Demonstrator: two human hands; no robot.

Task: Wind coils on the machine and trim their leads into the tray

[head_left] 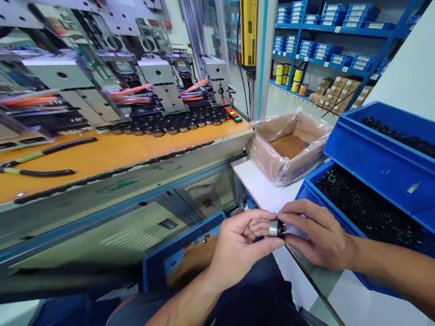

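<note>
A small round part (274,228), with a ribbed silver metal ring and a black end, is held between my two hands above my lap. My left hand (238,239) grips its silver side between thumb and fingers, palm turned up. From the right, my right hand (317,235) pinches the black end with its fingertips. Part of the black end is hidden by those fingers. Similar dark round parts with metal rims (173,126) stand in rows on the orange bench top at the foot of the machine.
Pliers (40,159) lie on the orange bench (126,155). A plastic-lined carton (266,161) stands on the white side table (262,187). Two stacked blue bins (382,145) of black parts are at right. Below the bench is another blue bin (150,268). Machine fixtures (158,82) rise behind.
</note>
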